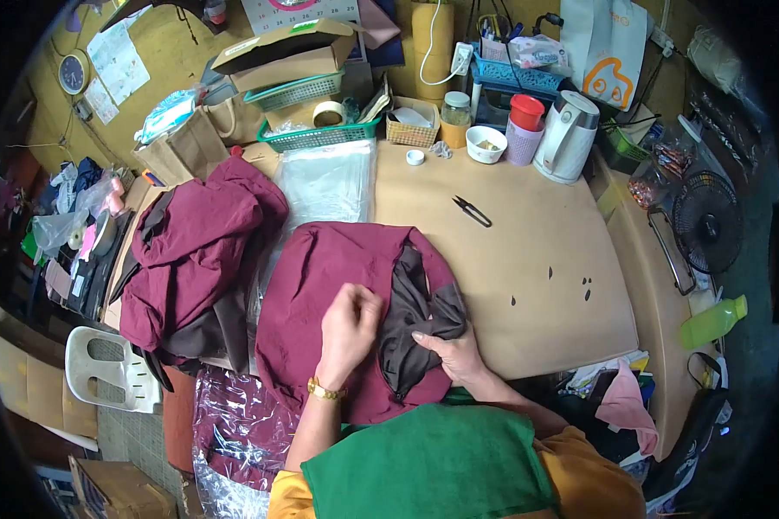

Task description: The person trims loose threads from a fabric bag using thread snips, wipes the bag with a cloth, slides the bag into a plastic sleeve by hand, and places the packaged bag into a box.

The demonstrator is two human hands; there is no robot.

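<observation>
A maroon garment [312, 268] with dark grey fabric [411, 303] showing at its right side lies bunched at the table's front edge. My right hand [457, 353] grips the dark grey fabric, thumb on top. My left hand [351, 327], a bracelet at its wrist, is closed in a fist over the maroon cloth. Whatever its fingers may hold is hidden. Behind the garment lies a stack of clear plastic bags [329, 186]. To the left is a heap of maroon and dark grey garments [199, 233].
Black thread snips [472, 212] and several small dark scraps [550, 272] lie on the brown tabletop [528, 225]. Along the back stand a white kettle [568, 137], a bowl [486, 145] and a green basket [320, 136]. A plastic-wrapped maroon item [242, 432] sits below the front edge.
</observation>
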